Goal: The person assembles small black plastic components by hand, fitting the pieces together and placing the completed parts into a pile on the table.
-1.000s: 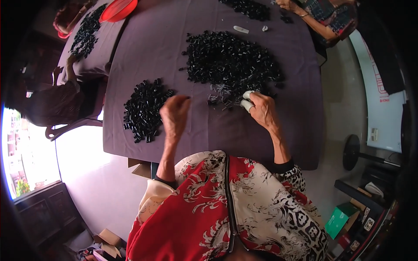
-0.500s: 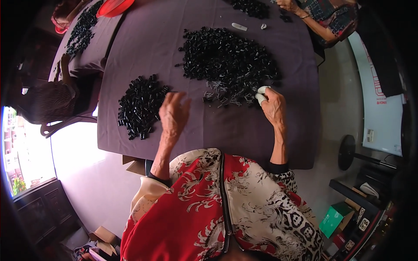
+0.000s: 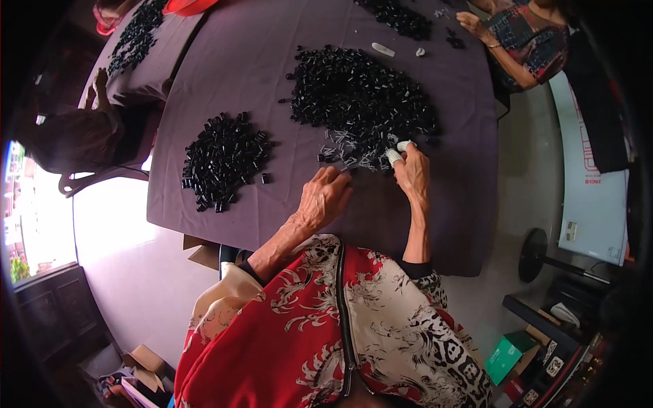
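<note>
A large heap of small black tube-like pieces (image 3: 360, 88) lies on the purple-grey tablecloth (image 3: 286, 217). Thin pale slivers (image 3: 348, 151) are scattered along its near edge. My right hand (image 3: 413, 178) is at that edge, with white covers on the thumb and a finger; these are bent together among the pieces, and what they pinch is too small to make out. My left hand (image 3: 325, 198) is just in front of the slivers, fingers curled and their tips partly hidden. To the left is a smaller pile of black pieces (image 3: 221, 163), with one loose piece (image 3: 266, 178) beside it.
Beyond the heap lie a white elongated object (image 3: 383, 49) and a small white lump (image 3: 420, 52). Another person's hand (image 3: 473, 26) is at the far right, near more black pieces (image 3: 401, 20). A second table at far left bears black pieces (image 3: 138, 41) and a red basin (image 3: 189, 5).
My left hand has moved right, from beside the smaller pile to the large heap's near edge. A loose black piece now shows beside the smaller pile. My right hand has shifted slightly left.
</note>
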`<state>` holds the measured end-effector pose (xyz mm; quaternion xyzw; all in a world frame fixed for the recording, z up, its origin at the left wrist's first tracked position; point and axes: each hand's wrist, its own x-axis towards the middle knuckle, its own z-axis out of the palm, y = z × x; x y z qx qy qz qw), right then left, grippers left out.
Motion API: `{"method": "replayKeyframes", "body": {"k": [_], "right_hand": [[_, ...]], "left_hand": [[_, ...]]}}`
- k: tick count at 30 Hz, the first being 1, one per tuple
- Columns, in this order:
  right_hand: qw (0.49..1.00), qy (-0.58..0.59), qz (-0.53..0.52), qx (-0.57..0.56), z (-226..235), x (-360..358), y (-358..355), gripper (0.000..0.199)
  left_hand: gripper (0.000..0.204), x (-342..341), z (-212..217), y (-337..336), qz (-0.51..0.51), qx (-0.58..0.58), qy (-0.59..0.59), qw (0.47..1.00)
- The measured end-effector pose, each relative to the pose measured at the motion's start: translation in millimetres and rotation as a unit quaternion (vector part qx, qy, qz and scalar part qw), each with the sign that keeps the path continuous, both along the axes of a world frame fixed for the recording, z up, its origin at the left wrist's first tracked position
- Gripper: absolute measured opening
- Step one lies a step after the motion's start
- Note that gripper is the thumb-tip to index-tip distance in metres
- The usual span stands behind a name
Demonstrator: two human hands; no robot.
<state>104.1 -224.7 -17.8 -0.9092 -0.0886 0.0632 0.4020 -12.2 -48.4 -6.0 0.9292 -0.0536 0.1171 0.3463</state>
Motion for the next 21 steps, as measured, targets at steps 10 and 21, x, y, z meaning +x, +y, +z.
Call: {"method": "replayKeyframes", "body": {"k": [10,21], "right_hand": [[0.963,-0.218,0.131,-0.089,40,15,51,0.019],[0.894,-0.26,0.332,-0.151,22,19,89,0.022]], "left_hand": [[0.023,9,-2,20,0.075,-0.001,-0.08,0.994],[0.028,15,-16,22,0.097,-0.011,-0.088,0.991]]}}
